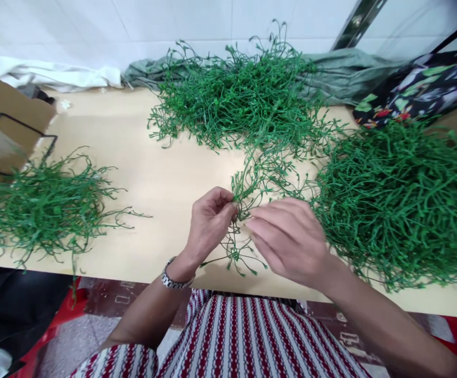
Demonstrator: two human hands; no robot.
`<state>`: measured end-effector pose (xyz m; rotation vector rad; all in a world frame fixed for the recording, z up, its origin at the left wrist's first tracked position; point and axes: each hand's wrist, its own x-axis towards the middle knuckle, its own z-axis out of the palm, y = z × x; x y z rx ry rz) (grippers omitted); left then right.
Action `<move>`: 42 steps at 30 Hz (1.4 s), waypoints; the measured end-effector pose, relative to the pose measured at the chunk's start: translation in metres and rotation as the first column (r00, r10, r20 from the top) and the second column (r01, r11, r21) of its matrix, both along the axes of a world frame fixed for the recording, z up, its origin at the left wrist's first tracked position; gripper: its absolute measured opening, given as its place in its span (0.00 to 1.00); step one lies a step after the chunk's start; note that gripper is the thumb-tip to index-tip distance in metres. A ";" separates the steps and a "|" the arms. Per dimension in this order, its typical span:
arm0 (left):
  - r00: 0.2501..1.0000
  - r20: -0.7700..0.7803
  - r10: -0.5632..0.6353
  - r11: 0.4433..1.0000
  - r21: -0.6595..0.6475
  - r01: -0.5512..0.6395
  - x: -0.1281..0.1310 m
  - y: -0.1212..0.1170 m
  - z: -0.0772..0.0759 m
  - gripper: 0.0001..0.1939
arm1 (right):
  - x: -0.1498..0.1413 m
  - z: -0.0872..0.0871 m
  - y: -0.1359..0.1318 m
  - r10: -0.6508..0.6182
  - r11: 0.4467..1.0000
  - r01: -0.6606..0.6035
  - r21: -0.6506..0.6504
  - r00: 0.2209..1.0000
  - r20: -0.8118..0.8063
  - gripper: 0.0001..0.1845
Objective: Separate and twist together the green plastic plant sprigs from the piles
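My left hand [211, 221], with a metal watch [173, 276] on its wrist, pinches a green artificial plant sprig [239, 189] between thumb and fingertips. The sprig's thin branches with small bud-like tips fan out above and beyond the pinch. Just right of it, my right hand [291, 242] has its fingers drawn together, close to the sprig's stems. What sits in those fingertips, if anything, is too small to make out. Below both hands, a spread of thin green stems [235, 253] hangs or lies over the table front.
A large heap of green sprigs [236, 100] lies at the back, a denser one [402, 205] at right, a smaller one [51, 205] at left. Also around the table [165, 184] are a cardboard box [11, 105], a black wire frame [16, 123] and a floral cloth [417, 94].
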<state>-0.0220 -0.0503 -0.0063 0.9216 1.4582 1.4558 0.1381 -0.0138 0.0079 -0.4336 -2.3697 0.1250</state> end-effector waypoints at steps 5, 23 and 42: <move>0.993 0.111 -0.041 0.999 0.016 0.039 0.001 0.001 0.001 0.05 | -0.017 -0.024 0.014 0.017 1.000 -0.018 0.005 0.989 0.149 0.10; 0.970 0.095 -0.222 0.966 -0.115 0.232 -0.002 -0.009 -0.009 0.03 | -0.014 -0.036 0.016 -0.045 0.991 0.041 0.125 0.999 0.029 0.07; 0.974 -0.057 -0.221 0.948 -0.246 0.201 -0.001 -0.009 -0.008 0.03 | -0.015 -0.038 0.017 -0.069 0.950 0.015 0.312 0.984 0.161 0.02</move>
